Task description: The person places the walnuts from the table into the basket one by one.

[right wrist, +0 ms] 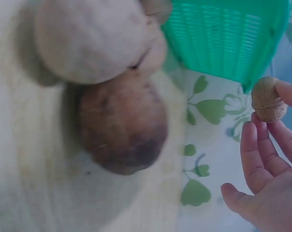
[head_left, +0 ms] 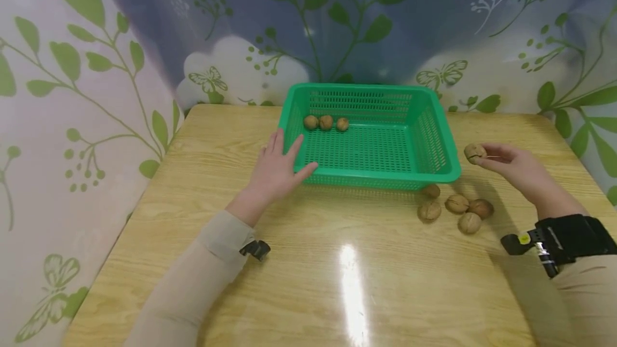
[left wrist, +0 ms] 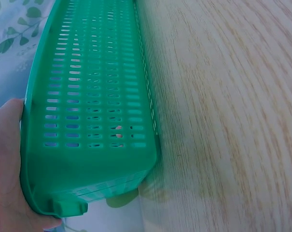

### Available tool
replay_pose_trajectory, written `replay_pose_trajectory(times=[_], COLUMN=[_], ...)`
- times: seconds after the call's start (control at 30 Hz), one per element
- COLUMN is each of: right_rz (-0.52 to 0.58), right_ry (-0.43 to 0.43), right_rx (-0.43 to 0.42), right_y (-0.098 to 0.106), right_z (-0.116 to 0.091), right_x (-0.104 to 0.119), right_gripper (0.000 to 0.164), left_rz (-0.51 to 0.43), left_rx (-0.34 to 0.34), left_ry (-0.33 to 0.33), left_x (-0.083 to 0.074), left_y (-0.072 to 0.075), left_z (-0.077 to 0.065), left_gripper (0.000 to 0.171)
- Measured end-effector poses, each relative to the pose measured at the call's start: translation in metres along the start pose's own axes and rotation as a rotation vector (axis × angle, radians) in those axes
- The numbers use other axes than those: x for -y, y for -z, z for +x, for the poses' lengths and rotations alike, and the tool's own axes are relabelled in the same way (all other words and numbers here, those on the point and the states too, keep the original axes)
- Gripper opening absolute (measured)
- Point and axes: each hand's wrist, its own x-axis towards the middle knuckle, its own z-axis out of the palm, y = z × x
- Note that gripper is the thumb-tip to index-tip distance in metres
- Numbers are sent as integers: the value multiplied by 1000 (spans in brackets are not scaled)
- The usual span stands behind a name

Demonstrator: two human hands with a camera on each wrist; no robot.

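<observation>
My right hand (head_left: 518,169) pinches a walnut (head_left: 475,153) beside the right end of the green basket (head_left: 366,177).
The walnut sits between my thumb and fingertips, outside the rim, while my left hand (head_left: 275,173) rests at the basket's near left corner, its fingers spread wide and touching the rim. Below my right hand, five loose walnuts (head_left: 469,223) lie clustered on the wooden surface (head_left: 299,266) near the basket's front right corner, one of them partly under the rim's overhang. Inside the basket, three more walnuts (head_left: 326,122) sit in a row along the back wall, toward the left. Behind everything hangs a leaf-and-butterfly patterned backdrop (head_left: 231,25), and a black strap (head_left: 576,237) circles my right wrist.
</observation>
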Motion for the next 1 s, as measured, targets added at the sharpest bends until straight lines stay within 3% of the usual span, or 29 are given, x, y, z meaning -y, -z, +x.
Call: replay_pose_trajectory(times=[0.3, 0.6, 1.0], right_rz=[31, 22, 30], right_ry=[-2, 74, 132], right_rx=[-12, -6, 68], right_y=[14, 19, 9], right_z=[3, 15, 57], right_x=[31, 77, 128], right_gripper=[83, 81, 82], left_rz=[-4, -11, -15], left_rx=[7, -1, -16], left_ry=[3, -4, -15], left_x=[-1, 0, 1], left_y=[0, 0, -3], left_z=[1, 1, 1], left_gripper=[80, 81, 80])
